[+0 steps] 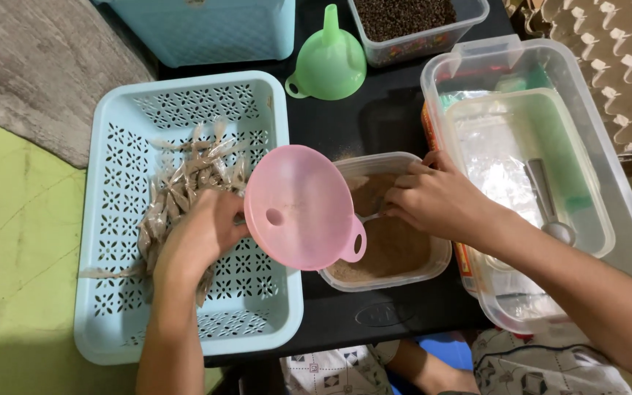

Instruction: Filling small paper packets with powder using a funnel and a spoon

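- Left hand [199, 234], nearest us, fingers curled round pink funnel [300, 207] stem over blue basket [115, 219] of filled packets [181, 194]; tilt could spill residue.
- Right hand [433, 201] pinches something small, cannot tell what, in tub of brown powder [393, 245]; we risk scattering.
- Green funnel [328, 62] far back, apart.

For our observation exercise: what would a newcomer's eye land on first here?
The pink funnel at centre, held by the left hand over the blue basket of small packets. Beside it, the right hand reaches into a tub of brown powder; a green funnel sits behind.
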